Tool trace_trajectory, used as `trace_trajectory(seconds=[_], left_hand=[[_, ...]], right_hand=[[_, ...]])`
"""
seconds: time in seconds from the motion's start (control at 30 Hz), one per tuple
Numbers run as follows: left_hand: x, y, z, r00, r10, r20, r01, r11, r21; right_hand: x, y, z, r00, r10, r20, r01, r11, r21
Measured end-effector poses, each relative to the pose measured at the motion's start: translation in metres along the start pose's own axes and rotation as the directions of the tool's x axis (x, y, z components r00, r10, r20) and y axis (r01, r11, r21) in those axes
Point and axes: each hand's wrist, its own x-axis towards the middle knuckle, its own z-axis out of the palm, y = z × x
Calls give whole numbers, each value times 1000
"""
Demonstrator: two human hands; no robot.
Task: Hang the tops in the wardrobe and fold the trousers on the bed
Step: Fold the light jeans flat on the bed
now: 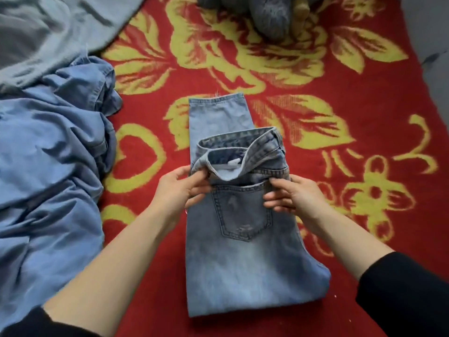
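Note:
Light blue jeans (243, 259) lie folded lengthwise on the red and yellow flowered bedspread (352, 181), back pocket up. The upper half is doubled back over the legs, whose hems (216, 100) stick out beyond the raised waistband. My left hand (182, 188) pinches the waistband's left edge. At the right side of the jeans, by the pocket's top corner, my right hand (289, 195) grips the denim with curled fingers.
A crumpled blue garment (48, 154) covers the bed's left side, with a pale grey-blue cloth (43, 32) behind it. A grey plush toy (267, 15) lies at the far middle. A grey surface (432, 57) borders the bed at right.

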Motion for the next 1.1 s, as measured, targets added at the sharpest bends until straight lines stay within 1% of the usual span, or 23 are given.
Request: trace_trajectory(seconds=[0.1,0.27,0.37,0.43,0.47,0.5,0.53,0.57,0.6,0.63,0.67,0.7,0.77,0.83,0.87,1.0,1.1], left_hand=[[35,27,-2,1000,27,-10,-27,999,19],[84,64,-5,996,62,-60,-58,996,74],[106,76,-1,995,27,-98,-24,999,25],[116,73,2,996,34,-86,-35,999,-17],[119,68,4,995,59,-79,-59,998,-3],[121,60,7,992,92,-87,-90,996,30],[119,51,10,985,138,-104,-129,988,83],[114,40,13,973,203,-112,-184,970,162],[106,29,16,952,288,-101,-255,932,258],[94,15,19,926,372,-67,-323,870,374],[81,0,19,896,443,-20,-377,785,492],[65,-17,19,868,495,35,-415,686,598],[34,-54,15,832,530,166,-470,511,720],[5,-94,10,818,500,285,-501,375,780],[-9,-113,8,818,474,328,-505,317,803],[-52,-167,1,826,343,448,-508,105,855],[-57,-176,-2,834,279,476,-488,-31,872]], right_hand=[[31,-26,13,999,-32,3,32,998,-54],[73,-62,32,994,-104,-40,101,993,-61],[93,-71,42,990,-137,-44,136,991,-18],[104,-70,44,983,-180,-20,181,983,29],[109,-66,42,978,-209,-12,209,978,3],[111,-61,40,966,-259,-7,257,963,-77],[110,-54,37,945,-327,2,321,927,-192],[107,-47,35,917,-399,18,384,869,-311],[100,-38,31,886,-463,37,435,800,-413],[90,-28,27,855,-514,65,474,725,-499],[78,-17,22,824,-558,102,509,647,-567],[66,-5,16,794,-589,149,539,570,-620],[43,24,-2,729,-632,263,595,394,-701],[23,55,-22,664,-644,381,633,212,-745],[14,70,-31,648,-625,435,646,148,-749],[-14,115,-54,649,-457,608,683,-1,-730],[-15,127,-59,666,-331,669,658,-162,-735]])
